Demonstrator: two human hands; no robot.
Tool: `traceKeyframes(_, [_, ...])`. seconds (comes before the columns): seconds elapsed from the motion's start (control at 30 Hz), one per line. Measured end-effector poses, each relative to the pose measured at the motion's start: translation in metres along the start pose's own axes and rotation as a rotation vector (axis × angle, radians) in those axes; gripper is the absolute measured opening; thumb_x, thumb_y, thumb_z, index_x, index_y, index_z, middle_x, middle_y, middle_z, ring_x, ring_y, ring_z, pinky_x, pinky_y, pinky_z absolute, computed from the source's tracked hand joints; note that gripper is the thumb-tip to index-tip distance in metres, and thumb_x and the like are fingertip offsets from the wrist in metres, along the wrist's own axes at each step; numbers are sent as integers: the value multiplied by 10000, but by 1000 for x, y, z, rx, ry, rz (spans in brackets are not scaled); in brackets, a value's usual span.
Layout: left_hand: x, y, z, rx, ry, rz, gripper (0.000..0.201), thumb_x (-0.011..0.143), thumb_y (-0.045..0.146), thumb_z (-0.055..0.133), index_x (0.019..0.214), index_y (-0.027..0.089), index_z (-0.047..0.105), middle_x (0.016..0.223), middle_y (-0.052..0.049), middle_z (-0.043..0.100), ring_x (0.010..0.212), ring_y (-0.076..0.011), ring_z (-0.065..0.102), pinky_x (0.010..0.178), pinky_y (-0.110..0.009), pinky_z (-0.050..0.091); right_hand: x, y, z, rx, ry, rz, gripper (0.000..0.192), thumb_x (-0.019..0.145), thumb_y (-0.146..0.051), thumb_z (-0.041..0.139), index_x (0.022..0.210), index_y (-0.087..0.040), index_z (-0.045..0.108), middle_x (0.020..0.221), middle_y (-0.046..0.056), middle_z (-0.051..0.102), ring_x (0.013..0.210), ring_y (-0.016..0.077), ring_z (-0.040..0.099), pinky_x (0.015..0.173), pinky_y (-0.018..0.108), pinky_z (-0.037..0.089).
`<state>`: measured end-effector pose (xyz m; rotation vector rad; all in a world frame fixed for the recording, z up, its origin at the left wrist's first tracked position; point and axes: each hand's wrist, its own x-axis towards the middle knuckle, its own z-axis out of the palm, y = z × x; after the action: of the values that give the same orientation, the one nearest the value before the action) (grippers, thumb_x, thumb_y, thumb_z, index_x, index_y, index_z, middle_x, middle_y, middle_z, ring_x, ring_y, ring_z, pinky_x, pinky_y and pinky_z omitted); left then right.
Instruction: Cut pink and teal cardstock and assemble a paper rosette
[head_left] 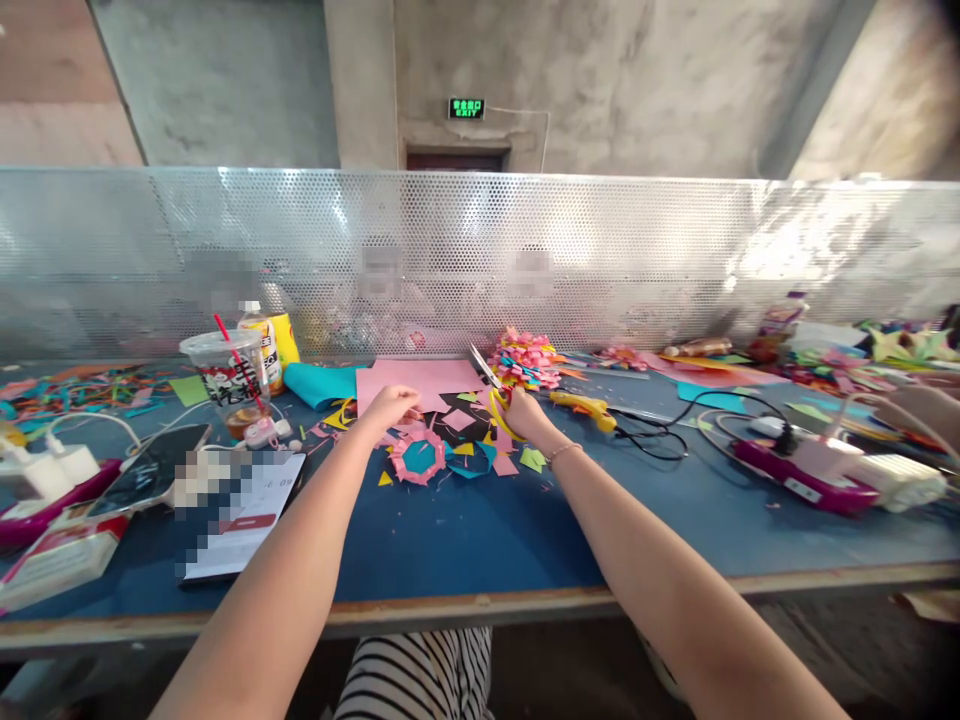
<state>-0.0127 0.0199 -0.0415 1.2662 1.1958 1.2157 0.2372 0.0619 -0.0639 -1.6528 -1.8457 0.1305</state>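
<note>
My right hand (pixel 527 417) is wrapped round the yellow handles of a pair of scissors (pixel 484 367), whose blades point up and away to the left. My left hand (pixel 393 408) has its fingers curled together at the near left edge of a pink paper sheet (pixel 427 376); what lies between the fingertips is too small to make out. Just below it is a pink folded-paper ring (pixel 418 457) round a blue centre. To the ring's right lies a blue paper ring (pixel 472 458) among pink, yellow and green scraps. Beyond the scissors sits a pile of folded pink paper pieces (pixel 525 358).
A yellow glue gun (pixel 585 408) with a black cord lies to the right, before a purple power strip (pixel 802 478). On the left are a drink cup (pixel 238 385), a phone (pixel 154 468) and a tablet (pixel 255 520). A perforated metal screen (pixel 637 260) backs the table. Another person's hand (pixel 919 408) shows far right.
</note>
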Motion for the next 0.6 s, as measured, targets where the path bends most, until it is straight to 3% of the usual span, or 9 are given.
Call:
traceKeyframes(0.2, [-11, 5, 17, 93, -174, 89, 155, 645, 200, 686, 767, 125, 625, 686, -55, 649, 560, -109, 586, 567, -230, 481, -9, -26, -13, 99, 197, -332, 135, 657, -183, 513, 721, -199, 396, 721, 33, 549, 651, 156, 498, 595, 246, 370])
traceKeyframes(0.37, [-17, 13, 26, -202, -218, 11, 262, 675, 332, 676, 783, 107, 599, 811, -108, 659, 667, -131, 624, 657, -248, 500, -24, -53, -23, 170, 226, -448, 172, 592, -124, 454, 667, -214, 329, 663, 11, 499, 653, 158, 483, 595, 243, 364])
traceKeyframes(0.47, [-11, 14, 25, -420, -179, -17, 300, 718, 393, 621, 781, 103, 576, 777, -123, 663, 680, -159, 641, 662, -268, 517, -29, -61, -27, 171, 241, -460, 165, 594, -123, 432, 651, -218, 309, 655, 15, 476, 668, 165, 482, 593, 246, 365])
traceKeyframes(0.6, [-5, 11, 25, -536, 1, 28, 84, 734, 174, 602, 760, 101, 570, 661, -60, 645, 622, -127, 635, 674, -248, 525, -29, -59, -27, 162, 252, -463, 178, 596, -124, 429, 636, -221, 284, 671, 28, 476, 696, 175, 488, 600, 254, 375])
